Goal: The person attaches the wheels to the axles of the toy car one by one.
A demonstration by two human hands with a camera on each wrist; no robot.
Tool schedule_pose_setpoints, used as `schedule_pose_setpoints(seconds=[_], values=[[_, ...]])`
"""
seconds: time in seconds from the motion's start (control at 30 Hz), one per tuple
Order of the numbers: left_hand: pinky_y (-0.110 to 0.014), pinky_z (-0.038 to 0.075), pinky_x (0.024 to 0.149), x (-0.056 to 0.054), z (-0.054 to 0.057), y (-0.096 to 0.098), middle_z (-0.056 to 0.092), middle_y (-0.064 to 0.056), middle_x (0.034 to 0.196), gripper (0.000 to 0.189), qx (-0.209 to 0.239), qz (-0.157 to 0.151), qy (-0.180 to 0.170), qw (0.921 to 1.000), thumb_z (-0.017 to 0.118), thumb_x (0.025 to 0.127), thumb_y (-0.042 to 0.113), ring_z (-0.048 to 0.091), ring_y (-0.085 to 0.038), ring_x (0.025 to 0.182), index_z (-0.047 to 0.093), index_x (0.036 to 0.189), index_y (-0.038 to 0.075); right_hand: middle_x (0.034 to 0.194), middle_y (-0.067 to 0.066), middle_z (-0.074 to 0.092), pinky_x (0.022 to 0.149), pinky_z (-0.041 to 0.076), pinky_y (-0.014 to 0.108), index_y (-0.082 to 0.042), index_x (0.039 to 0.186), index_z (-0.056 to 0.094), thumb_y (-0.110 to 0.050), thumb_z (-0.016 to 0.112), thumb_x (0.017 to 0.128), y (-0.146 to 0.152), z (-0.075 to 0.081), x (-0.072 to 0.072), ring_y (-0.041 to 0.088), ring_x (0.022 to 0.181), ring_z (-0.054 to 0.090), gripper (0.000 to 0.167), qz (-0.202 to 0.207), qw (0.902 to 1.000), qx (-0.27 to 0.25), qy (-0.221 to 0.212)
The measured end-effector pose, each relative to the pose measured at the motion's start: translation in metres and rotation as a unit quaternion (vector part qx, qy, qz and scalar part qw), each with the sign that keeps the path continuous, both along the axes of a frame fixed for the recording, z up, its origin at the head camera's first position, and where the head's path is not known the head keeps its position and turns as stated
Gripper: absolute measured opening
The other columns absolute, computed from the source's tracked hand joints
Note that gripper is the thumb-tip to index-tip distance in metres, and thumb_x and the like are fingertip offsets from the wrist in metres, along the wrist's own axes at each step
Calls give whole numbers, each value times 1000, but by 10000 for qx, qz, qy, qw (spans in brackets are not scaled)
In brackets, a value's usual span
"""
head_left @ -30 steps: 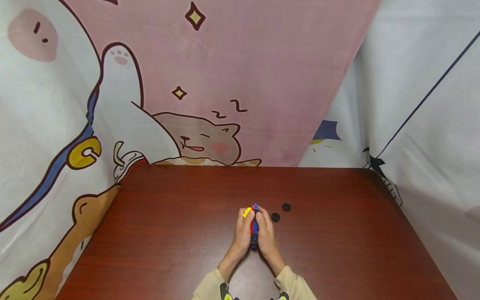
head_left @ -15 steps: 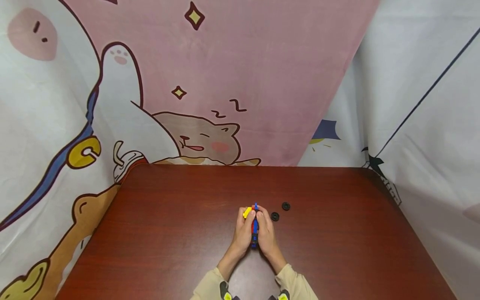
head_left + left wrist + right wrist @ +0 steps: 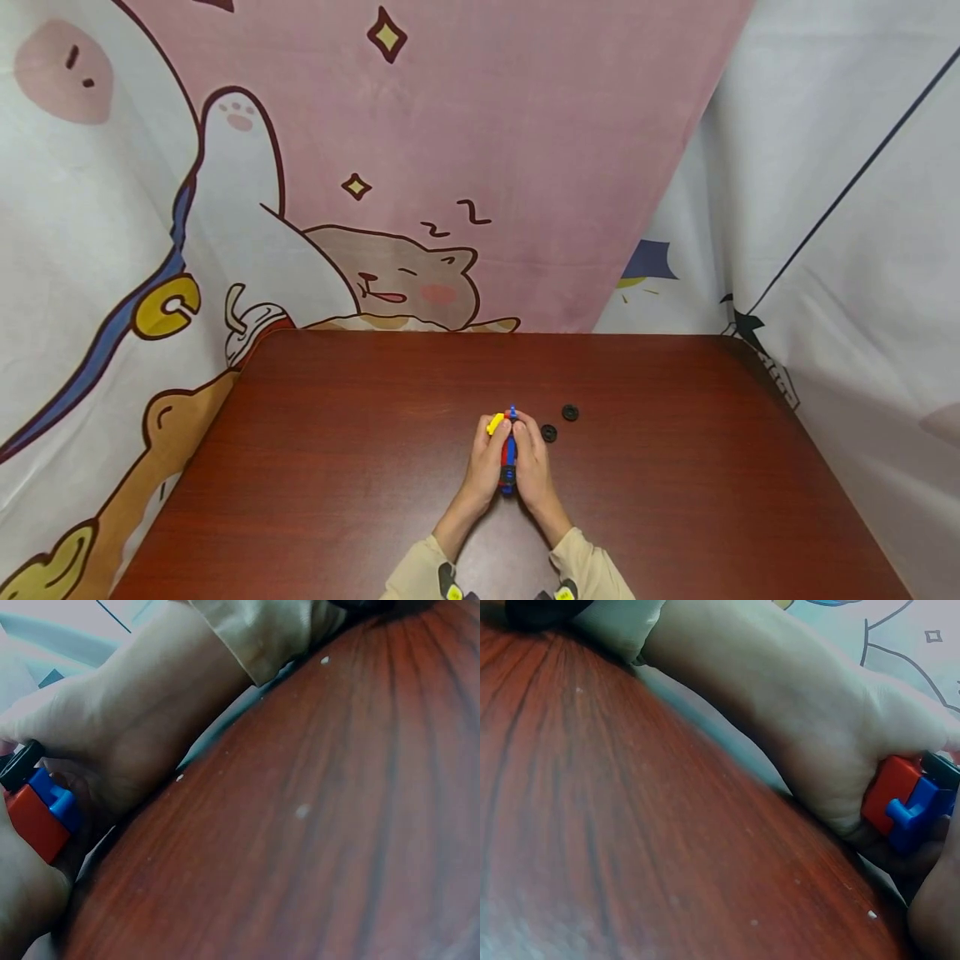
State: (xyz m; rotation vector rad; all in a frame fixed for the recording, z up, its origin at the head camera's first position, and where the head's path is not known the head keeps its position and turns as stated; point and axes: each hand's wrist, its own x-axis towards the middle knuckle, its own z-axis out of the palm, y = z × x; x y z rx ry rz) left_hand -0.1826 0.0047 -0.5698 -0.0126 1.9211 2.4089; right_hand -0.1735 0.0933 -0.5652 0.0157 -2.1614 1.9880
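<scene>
Both hands hold a block-built toy (image 3: 510, 451), red and blue with black wheel-like parts, low over the middle of the table. My left hand (image 3: 483, 462) grips its left side, and my right hand (image 3: 533, 468) grips the right, with thumbs on top. A yellow piece (image 3: 495, 424) sticks out by the left fingertips. In the left wrist view a red block (image 3: 36, 823), a blue piece (image 3: 56, 802) and a black wheel (image 3: 22, 766) show between the palms. The right wrist view shows a blue knobbed piece (image 3: 922, 814) against a red block (image 3: 892, 791). The palms hide most of the toy.
Two loose black wheels (image 3: 570, 412) lie on the brown table (image 3: 360, 467), just right of and beyond my right hand. A cartoon-printed cloth (image 3: 547, 167) hangs behind the far edge, and white cloth (image 3: 862, 250) hangs at the right.
Both hands keep their grip on the toy, which tilts very slightly. The loose wheels stay put; the whole view shifts a little.
</scene>
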Motion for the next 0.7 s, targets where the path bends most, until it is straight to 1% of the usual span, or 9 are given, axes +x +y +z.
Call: schedule_pose_setpoints(seconds=[0.1,0.2,0.23,0.3,0.33,0.43,0.57,0.7], values=[[-18,42,70,0,1,-1,53,6,87,27,-23,-31,-39,10000,47,105,21,52,-6,80,46,113,-5,119,23,63,89,47,17,9,127,56,-9,38,107,-1,16,7,-4,99,54,32,-29,10000,-29,-36],[-18,42,69,1,2,-2,52,5,87,27,23,-50,-91,9999,47,106,21,52,-7,80,46,113,-5,119,23,63,90,46,15,9,127,56,-10,39,107,-2,32,12,-4,99,54,33,-13,9998,74,-204],[-18,42,69,1,2,-2,52,4,87,27,51,-58,-114,9999,46,106,21,52,-7,80,46,112,-5,119,22,63,90,45,15,9,128,56,-11,39,107,-3,36,14,-4,99,54,33,6,9997,100,-243],[-18,42,69,0,3,-3,52,1,86,26,78,-86,-170,9998,46,106,19,52,-9,80,46,111,-6,121,22,63,92,45,16,9,130,55,-12,39,107,-2,37,14,-3,101,54,35,51,9993,128,-340],[-19,42,69,0,3,-4,52,0,86,26,69,-99,-196,9997,46,106,18,52,-10,80,46,111,-7,122,23,63,92,45,16,10,130,54,-13,39,107,-3,37,15,-3,102,54,35,83,9994,150,-308],[-19,42,68,0,5,-4,52,-1,86,25,81,-112,-246,9996,46,106,17,52,-11,80,46,109,-7,125,23,62,94,44,16,8,133,53,-14,40,107,-2,24,10,-1,105,54,36,120,9996,59,-264],[-19,42,70,0,7,-4,53,4,86,27,78,1,-205,9998,45,106,21,52,-7,81,47,111,-6,127,20,61,94,43,15,3,136,52,-14,43,105,-1,3,2,0,106,54,37,130,9997,-72,-198],[-19,43,70,1,7,-2,54,7,85,27,139,127,-127,9997,44,107,25,53,-6,80,48,110,-1,122,22,61,88,46,14,4,138,49,-13,48,103,-1,-3,1,-1,100,57,39,212,9991,-353,-46]])
